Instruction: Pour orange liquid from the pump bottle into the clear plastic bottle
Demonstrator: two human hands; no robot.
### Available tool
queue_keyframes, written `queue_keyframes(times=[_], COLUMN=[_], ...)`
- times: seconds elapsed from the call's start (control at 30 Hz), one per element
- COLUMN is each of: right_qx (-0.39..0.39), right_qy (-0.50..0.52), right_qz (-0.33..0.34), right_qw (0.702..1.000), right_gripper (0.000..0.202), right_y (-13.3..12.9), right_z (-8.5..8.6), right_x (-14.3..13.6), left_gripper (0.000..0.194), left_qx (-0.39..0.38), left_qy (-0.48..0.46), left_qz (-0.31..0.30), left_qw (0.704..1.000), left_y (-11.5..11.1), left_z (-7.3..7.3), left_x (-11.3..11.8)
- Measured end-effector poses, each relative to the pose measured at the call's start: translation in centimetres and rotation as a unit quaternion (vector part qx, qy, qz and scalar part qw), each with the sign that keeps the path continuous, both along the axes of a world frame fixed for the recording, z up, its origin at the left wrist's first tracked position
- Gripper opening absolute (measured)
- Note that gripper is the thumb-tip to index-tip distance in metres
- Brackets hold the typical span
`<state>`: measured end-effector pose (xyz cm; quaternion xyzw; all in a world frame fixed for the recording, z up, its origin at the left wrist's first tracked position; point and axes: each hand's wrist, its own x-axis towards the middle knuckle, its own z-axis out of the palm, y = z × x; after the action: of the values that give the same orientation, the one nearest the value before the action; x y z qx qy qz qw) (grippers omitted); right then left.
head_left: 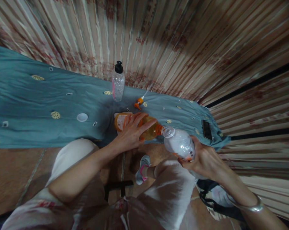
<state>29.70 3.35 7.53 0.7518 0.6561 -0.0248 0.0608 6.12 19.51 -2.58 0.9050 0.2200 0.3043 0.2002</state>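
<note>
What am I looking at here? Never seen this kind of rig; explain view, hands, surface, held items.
No robot: one picture, from a camera on a person's head, looking forward and down past their arms and lap. The left hand holds an orange bottle, tipped so its neck meets the mouth of a clear bottle in the right hand. Below them is a surface covered with a teal cloth. On it lie an orange pump top, a white disc and a dark flat object, partly pixelated; a clear bottle with a black cap stands there too. Behind hangs a pleated curtain.
</note>
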Motion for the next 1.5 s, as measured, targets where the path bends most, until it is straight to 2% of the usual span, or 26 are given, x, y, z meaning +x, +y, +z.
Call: queue_keyframes(times=[0.43, 1.5], right_qx=[0.004, -0.019], right_qy=[0.0, 0.014], right_qz=[0.006, -0.019], right_qw=[1.0, 1.0], right_gripper=[0.058, 0.063], right_y=[0.0, 0.15], right_z=[-0.12, 0.28], right_x=[0.14, -0.18], left_gripper=[0.077, 0.079], left_qx=[0.016, 0.015], left_qy=[0.003, 0.0], left_qz=[0.006, 0.002], left_qw=[1.0, 1.0], left_y=[0.0, 0.01], left_z=[-0.14, -0.08], left_x=[-0.04, 0.07])
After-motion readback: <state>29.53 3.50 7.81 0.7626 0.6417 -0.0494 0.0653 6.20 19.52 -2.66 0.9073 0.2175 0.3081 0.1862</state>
